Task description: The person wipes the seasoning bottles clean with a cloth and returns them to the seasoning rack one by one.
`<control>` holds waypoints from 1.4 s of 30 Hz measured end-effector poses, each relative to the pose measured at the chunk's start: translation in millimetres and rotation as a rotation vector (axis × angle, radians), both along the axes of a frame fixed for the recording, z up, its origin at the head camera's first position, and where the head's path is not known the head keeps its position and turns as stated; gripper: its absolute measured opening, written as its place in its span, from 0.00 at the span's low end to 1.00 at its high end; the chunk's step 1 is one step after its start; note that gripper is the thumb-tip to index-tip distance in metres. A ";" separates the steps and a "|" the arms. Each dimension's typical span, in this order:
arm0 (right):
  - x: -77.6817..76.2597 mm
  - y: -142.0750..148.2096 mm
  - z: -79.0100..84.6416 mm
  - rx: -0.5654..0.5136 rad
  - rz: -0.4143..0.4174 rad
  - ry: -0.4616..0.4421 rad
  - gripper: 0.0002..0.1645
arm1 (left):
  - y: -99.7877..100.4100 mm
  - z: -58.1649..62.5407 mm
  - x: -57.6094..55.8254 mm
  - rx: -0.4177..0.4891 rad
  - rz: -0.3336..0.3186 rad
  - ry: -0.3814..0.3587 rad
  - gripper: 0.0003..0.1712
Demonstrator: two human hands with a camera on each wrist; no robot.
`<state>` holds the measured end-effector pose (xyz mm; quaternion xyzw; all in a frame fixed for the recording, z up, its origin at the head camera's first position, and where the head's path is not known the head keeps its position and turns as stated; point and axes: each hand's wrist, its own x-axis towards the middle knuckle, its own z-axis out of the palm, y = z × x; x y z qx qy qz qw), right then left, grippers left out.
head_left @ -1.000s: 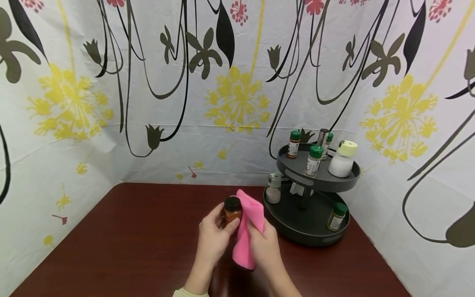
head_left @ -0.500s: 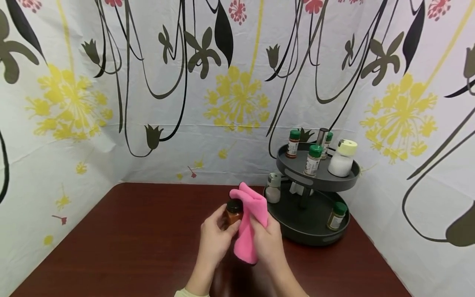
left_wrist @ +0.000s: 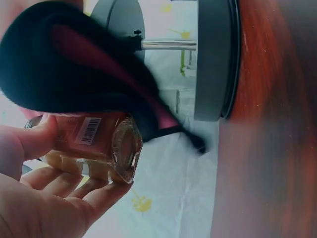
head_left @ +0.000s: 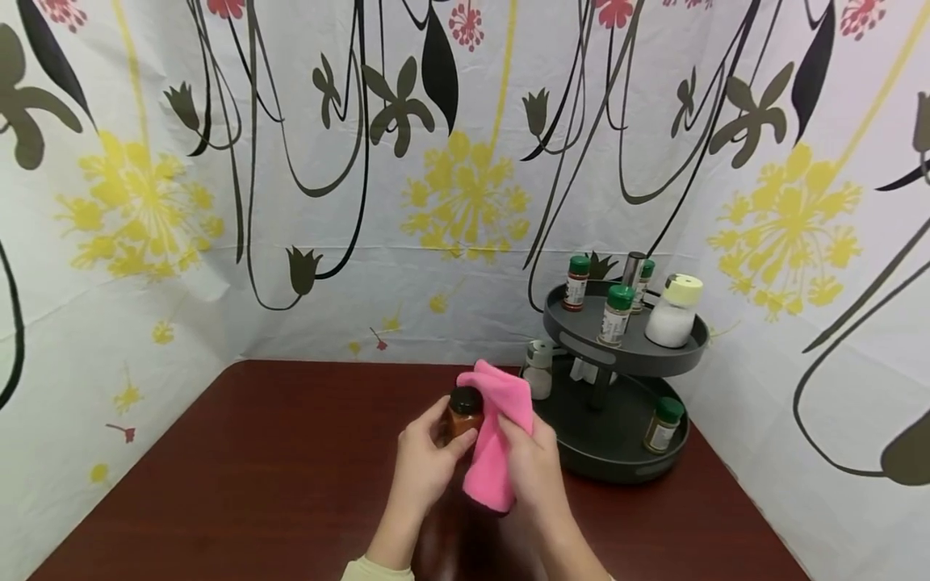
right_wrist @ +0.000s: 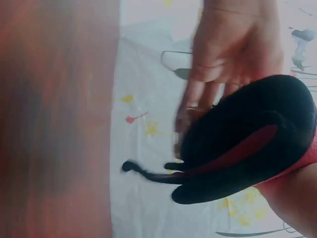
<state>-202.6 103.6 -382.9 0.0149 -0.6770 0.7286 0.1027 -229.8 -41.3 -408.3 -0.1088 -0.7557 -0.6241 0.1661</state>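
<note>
A small glass spice jar (head_left: 463, 423) with a black lid and reddish-brown contents is gripped by my left hand (head_left: 423, 468), thumb on the near side. In the left wrist view the jar (left_wrist: 89, 141) lies across the fingers (left_wrist: 106, 198), with a barcode label and its clear base showing. My right hand (head_left: 536, 468) holds a folded pink cloth (head_left: 494, 452) against the jar's right side. The cloth's underside looks dark in the right wrist view, where the folded cloth (right_wrist: 237, 144) hides most of the jar.
A dark two-tier turntable rack (head_left: 610, 464) stands at the right. Its upper tier (head_left: 581, 327) bears several green-capped spice jars and a white shaker (head_left: 672, 315). Below are a shaker (head_left: 538, 375) and a green-capped jar (head_left: 663, 424). The brown table (head_left: 291, 468) meets a flowered curtain (head_left: 327, 202).
Both hands, with the jar and the cloth, have shifted slightly right. The cloth has moved up and around the jar's lid, then a little down and right of it.
</note>
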 end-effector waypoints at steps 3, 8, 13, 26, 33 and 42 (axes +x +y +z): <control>1.3 -3.1 -4.3 -0.008 0.000 0.017 0.20 | -3.9 -2.1 1.5 -0.002 0.009 -0.022 0.25; -3.6 -10.9 -30.1 0.009 0.091 -0.095 0.19 | -9.9 0.5 2.0 0.071 0.021 -0.030 0.28; -6.9 -10.1 -27.4 0.040 0.062 -0.124 0.19 | -8.8 -4.0 -1.7 0.056 -0.010 -0.043 0.30; -0.2 -12.9 -22.2 0.035 0.032 -0.090 0.21 | -7.8 -4.9 -0.1 0.161 -0.041 -0.060 0.25; -7.2 -8.3 -22.2 0.054 0.068 -0.174 0.21 | -9.0 -1.9 -4.3 0.124 -0.080 -0.099 0.29; 2.3 -9.4 5.0 0.089 -0.054 0.022 0.19 | -5.6 -3.6 -3.8 0.074 -0.102 -0.078 0.26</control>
